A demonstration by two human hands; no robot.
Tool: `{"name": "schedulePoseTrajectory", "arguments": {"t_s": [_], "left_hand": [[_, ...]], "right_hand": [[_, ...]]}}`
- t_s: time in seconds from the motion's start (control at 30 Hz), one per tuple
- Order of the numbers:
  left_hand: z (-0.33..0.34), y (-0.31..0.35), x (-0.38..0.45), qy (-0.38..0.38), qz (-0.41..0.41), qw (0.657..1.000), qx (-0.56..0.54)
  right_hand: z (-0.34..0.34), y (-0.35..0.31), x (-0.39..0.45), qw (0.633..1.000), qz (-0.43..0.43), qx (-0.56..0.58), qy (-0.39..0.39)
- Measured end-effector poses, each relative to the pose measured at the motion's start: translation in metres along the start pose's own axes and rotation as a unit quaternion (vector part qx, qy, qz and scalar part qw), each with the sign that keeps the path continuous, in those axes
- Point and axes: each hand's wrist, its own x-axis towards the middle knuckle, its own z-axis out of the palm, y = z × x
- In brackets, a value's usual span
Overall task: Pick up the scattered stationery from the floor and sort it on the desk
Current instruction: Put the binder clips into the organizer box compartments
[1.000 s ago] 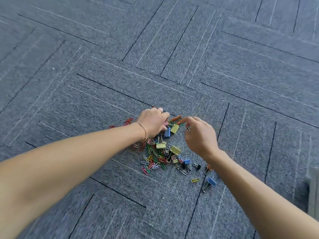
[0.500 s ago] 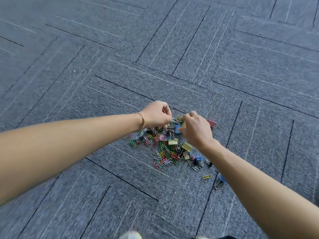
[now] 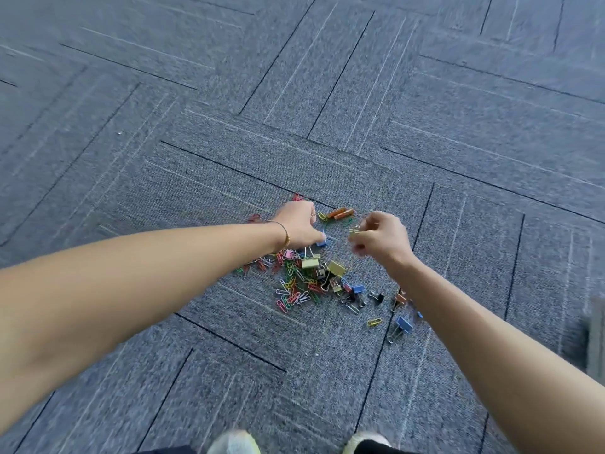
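Observation:
A pile of coloured paper clips point(image 3: 296, 288) and binder clips lies scattered on the grey carpet. Yellow binder clips point(image 3: 335, 267) sit in its middle, and a blue binder clip point(image 3: 403, 325) lies apart at the lower right. Two orange clips point(image 3: 340, 213) rest at the far edge. My left hand point(image 3: 299, 226) is low over the pile's far left, fingers curled, its thumb against a blue binder clip point(image 3: 321, 241). My right hand point(image 3: 383, 239) hovers above the pile's right side, pinching a small yellowish binder clip point(image 3: 354, 231) in its fingertips.
Grey carpet tiles point(image 3: 327, 93) with dark seams spread all around. My two shoes point(image 3: 234, 442) show at the bottom edge. A blurred dark and pale object point(image 3: 594, 342) stands at the right edge. No desk is in view.
My right hand has lifted off the pile with a small yellowish clip between its fingers. My left hand stayed low at the pile's far left. The camera has shifted back a little.

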Motion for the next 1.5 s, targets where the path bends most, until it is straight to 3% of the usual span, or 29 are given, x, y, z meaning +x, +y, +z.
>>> {"name": "schedulePoseTrajectory", "arguments": {"t_s": [0.07,0.2,0.33,0.5,0.57,0.67,0.83,0.9,1.0,1.1,1.23,1.3,1.37,1.43,1.5], "left_hand": [[0.006,0.002,0.006,0.020,0.041,0.997,0.067],[0.019,0.004,0.016,0.026,0.085,0.979,0.183],[0.026,0.004,0.020,0.027,0.119,0.976,0.178],[0.025,0.002,0.022,0.049,0.159,0.968,0.188],[0.025,-0.001,0.020,0.057,0.172,0.964,0.197],[0.025,-0.003,0.019,0.046,0.174,0.966,0.188],[0.013,0.001,0.019,0.000,0.113,0.992,0.052],[0.009,0.003,0.018,-0.029,0.045,0.995,-0.080],[0.002,0.003,0.014,-0.109,-0.048,0.952,-0.283],[-0.005,-0.002,0.006,-0.175,-0.098,0.883,-0.424],[-0.008,-0.009,-0.001,-0.268,-0.120,0.835,-0.465],[-0.006,-0.010,-0.001,-0.286,-0.125,0.847,-0.431],[-0.002,-0.010,-0.002,-0.246,-0.097,0.901,-0.345],[0.005,-0.011,-0.004,-0.182,-0.029,0.962,-0.203],[0.010,-0.011,-0.009,-0.114,0.042,0.991,-0.055]], "right_hand": [[-0.015,-0.005,-0.004,0.994,0.025,0.109,-0.021],[-0.041,-0.007,-0.002,0.975,0.065,0.202,-0.069],[-0.055,0.002,0.009,0.959,0.106,0.256,-0.056],[-0.051,0.016,0.020,0.987,0.109,0.118,0.030],[-0.044,0.023,0.029,0.995,0.069,-0.025,0.065],[-0.033,0.023,0.038,0.971,0.020,-0.208,0.113],[-0.022,0.025,0.047,0.936,-0.009,-0.332,0.117],[-0.018,0.026,0.046,0.932,-0.012,-0.346,0.107],[-0.014,0.027,0.043,0.930,-0.009,-0.350,0.111],[-0.015,0.025,0.040,0.947,-0.005,-0.302,0.110],[-0.018,0.015,0.032,0.994,-0.029,-0.091,0.055],[-0.017,0.010,0.024,0.998,-0.010,0.056,-0.008],[-0.014,0.003,0.017,0.984,0.029,0.163,-0.060],[-0.013,-0.001,0.011,0.972,0.061,0.208,-0.095],[-0.012,-0.002,0.006,0.963,0.088,0.228,-0.117]]}}
